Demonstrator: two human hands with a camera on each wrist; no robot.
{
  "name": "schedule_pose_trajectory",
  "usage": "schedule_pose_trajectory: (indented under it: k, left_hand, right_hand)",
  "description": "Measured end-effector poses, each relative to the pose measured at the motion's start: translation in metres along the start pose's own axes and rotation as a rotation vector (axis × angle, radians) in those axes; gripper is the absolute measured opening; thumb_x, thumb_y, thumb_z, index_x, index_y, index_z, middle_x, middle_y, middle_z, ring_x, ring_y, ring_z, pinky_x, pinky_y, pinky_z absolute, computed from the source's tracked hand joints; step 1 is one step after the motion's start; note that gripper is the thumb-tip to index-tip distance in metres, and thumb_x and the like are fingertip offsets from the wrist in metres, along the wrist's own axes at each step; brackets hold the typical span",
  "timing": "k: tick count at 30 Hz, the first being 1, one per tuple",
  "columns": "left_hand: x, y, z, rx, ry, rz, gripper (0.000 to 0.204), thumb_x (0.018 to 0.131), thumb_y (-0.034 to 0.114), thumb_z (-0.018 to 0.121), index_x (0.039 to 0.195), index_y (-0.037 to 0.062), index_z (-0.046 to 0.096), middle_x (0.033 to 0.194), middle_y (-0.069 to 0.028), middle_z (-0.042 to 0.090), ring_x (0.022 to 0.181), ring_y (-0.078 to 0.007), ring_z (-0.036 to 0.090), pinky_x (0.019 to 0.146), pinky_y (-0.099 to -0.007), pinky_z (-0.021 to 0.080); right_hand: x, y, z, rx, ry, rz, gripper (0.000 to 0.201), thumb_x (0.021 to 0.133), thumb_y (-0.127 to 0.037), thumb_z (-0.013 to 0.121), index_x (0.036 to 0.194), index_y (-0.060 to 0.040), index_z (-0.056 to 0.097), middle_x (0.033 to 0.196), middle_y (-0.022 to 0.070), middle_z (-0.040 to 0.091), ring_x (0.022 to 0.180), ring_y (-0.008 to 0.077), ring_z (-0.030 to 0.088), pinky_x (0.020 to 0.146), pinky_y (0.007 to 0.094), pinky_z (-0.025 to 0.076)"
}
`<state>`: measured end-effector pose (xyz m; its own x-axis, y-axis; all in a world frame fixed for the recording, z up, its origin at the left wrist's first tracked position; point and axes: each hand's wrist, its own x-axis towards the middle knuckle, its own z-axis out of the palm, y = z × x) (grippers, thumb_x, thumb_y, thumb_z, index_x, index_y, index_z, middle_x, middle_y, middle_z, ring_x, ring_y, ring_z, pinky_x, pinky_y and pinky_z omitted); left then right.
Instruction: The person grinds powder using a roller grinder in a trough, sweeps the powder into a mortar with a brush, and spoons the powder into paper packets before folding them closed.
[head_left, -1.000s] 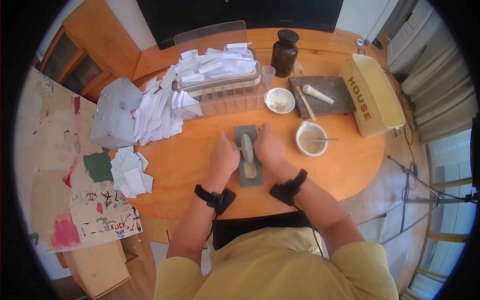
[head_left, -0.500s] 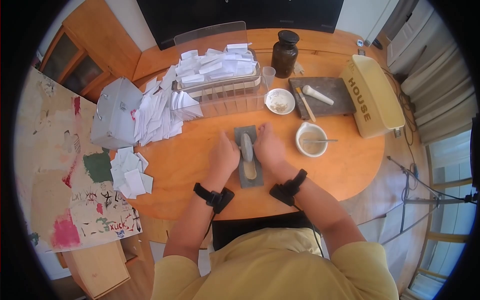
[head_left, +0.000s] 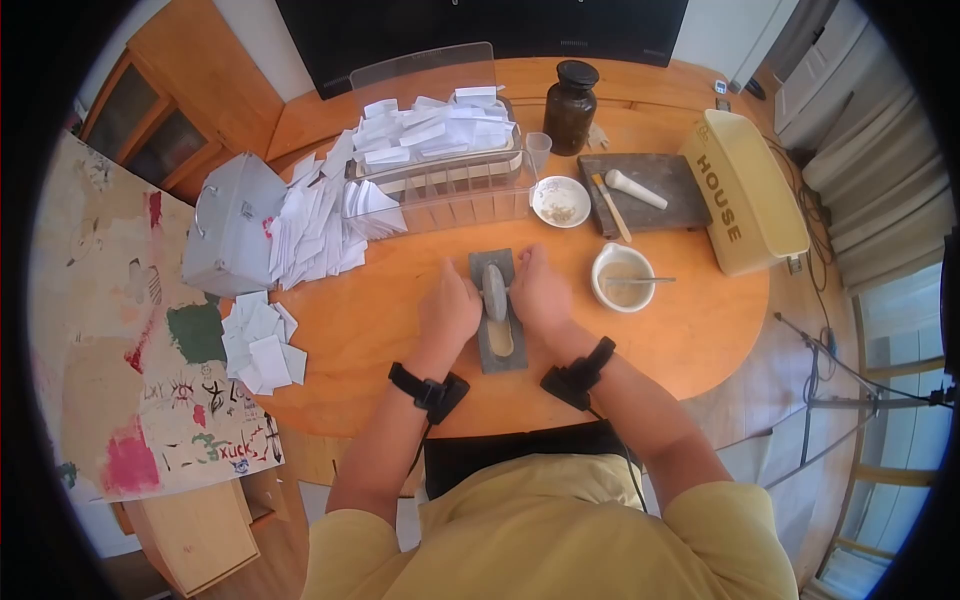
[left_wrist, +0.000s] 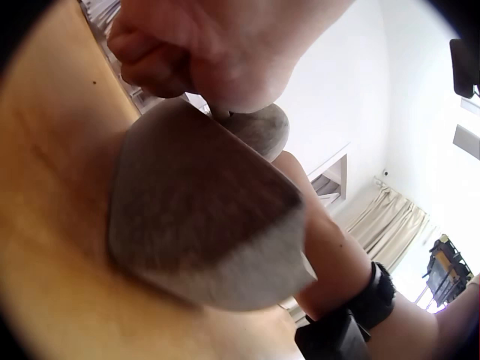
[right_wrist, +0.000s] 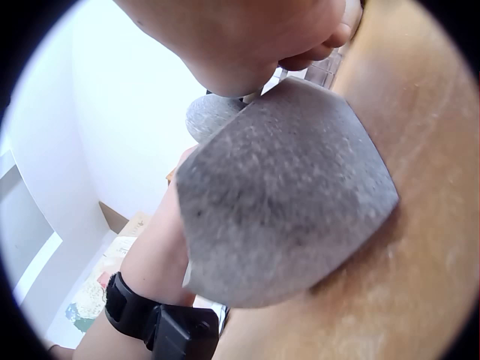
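Note:
A stone grinding wheel stands in the far half of a long grey stone trough, with pale powder in the near half. My left hand grips the wheel's axle on the left, its fingers curled. On the other side my right hand holds the opposite end the same way. In the left wrist view a short pale axle handle shows between the hand and the wheel. The trough's blunt end fills the right wrist view and sits on the wooden table. Most of both handles is hidden by the hands.
Right of the trough stands a white mortar with a thin stick across it. Behind are a white dish, a dark slab bearing a brush and pestle, a brown jar and a yellow bin. Paper packets heap at left.

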<state>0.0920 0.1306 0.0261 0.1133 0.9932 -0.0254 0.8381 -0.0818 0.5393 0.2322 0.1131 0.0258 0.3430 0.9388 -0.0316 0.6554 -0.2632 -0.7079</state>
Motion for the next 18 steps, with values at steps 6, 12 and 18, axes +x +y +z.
schedule_pose_trajectory:
  k: [6,12,18]
  left_hand:
    - [-0.018,-0.014,0.009,-0.058,0.081,0.125,0.037,0.090,0.017,0.044,0.123,-0.0001,0.045,0.082,-0.0256,0.064,0.080,-0.0433,0.062,0.070,-0.0510,0.048]
    - [-0.029,0.002,-0.005,-0.071,-0.053,-0.043,0.036,0.090,0.016,0.045,0.122,0.0011,0.046,0.080,-0.0255,0.064,0.079,-0.0426,0.062,0.068,-0.0512,0.047]
    - [0.007,-0.005,0.001,-0.019,0.039,0.056,0.032,0.089,0.016,0.045,0.118,0.0016,0.047,0.080,-0.0252,0.064,0.079,-0.0427,0.062,0.070,-0.0498,0.048]
  right_hand:
    - [-0.019,0.012,0.002,0.041,0.049,-0.130,0.018,0.097,-0.020,0.041,0.103,-0.0061,0.050,0.078,0.0223,0.064,0.074,0.0431,0.061,0.063,0.0526,0.047]
    - [-0.021,0.008,-0.001,-0.019,-0.012,-0.050,0.017,0.097,-0.020,0.041,0.103,-0.0067,0.050,0.079,0.0219,0.064,0.074,0.0424,0.061,0.062,0.0515,0.047]
    - [0.004,-0.001,0.003,0.001,0.064,-0.082,0.016,0.097,-0.019,0.042,0.102,-0.0073,0.051,0.080,0.0212,0.064,0.073,0.0428,0.061,0.064,0.0520,0.048]
